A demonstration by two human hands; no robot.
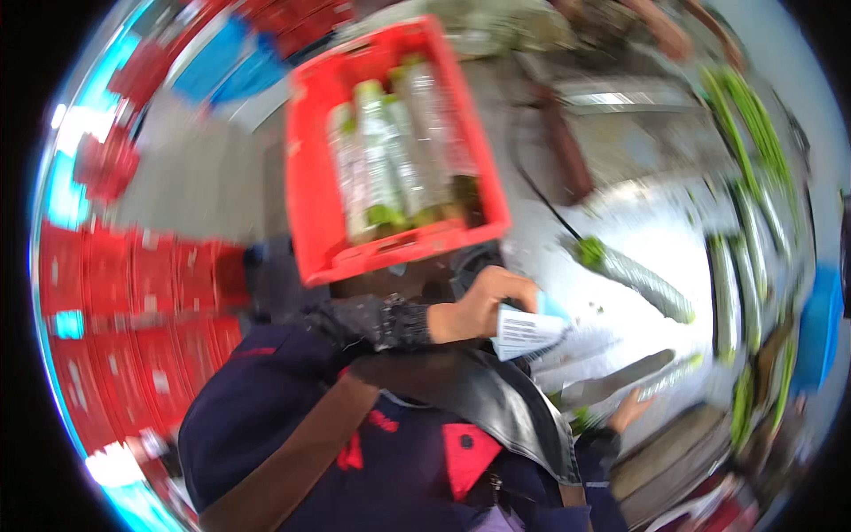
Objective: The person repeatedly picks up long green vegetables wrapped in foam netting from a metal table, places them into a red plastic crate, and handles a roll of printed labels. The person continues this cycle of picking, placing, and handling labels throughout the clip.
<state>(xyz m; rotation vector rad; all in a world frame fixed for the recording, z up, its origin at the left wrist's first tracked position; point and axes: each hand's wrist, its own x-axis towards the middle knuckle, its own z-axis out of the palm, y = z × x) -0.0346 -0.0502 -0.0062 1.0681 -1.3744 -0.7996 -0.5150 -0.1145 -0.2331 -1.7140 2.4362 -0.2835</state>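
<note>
My left hand (475, 306), out in front of my apron (465, 379), grips a folded white-and-pale-blue printed paper or strip of labels (528, 332). Lower right, my right hand (628, 410) is closed around a slim plastic-wrapped green vegetable (671, 378). Beside that vegetable runs a long grey, blade-like shape (621, 379), too blurred to name surely. Leafy green ends (582, 420) show near my right wrist. Farther up the white worktop (618, 312) lies a larger wrapped long vegetable (641, 279) with a leafy end.
Ahead stands a red plastic crate (495, 206) holding several wrapped long vegetables (379, 153). More wrapped ones (723, 299) and loose green stalks (758, 126) line the worktop's far side. Stacked red crates (153, 286) rise at left. Another person's arms (665, 33) show at top right.
</note>
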